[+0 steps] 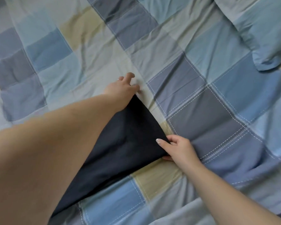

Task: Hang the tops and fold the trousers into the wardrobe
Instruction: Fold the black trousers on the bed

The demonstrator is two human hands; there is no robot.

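Stretching from the near left corner toward the middle of the bed, a bare forearm is seen ending in the left hand (122,88), on which a ring is worn. The far corner of a dark navy garment (120,146) appears to be pinched there between thumb and fingers, though the grip itself is partly hidden by the hand. From that corner the garment is spread back toward the person, lying beneath the left forearm and flat on a checked bedcover (217,98) of blue, grey and pale yellow squares. Whether it is a top or trousers cannot be told. To the right, its near corner is gripped by the right hand (177,148), thumb on top and fingers curled underneath. Well beyond the right hand, at the far right edge, a light blue pillow (263,30) is laid on the cover.
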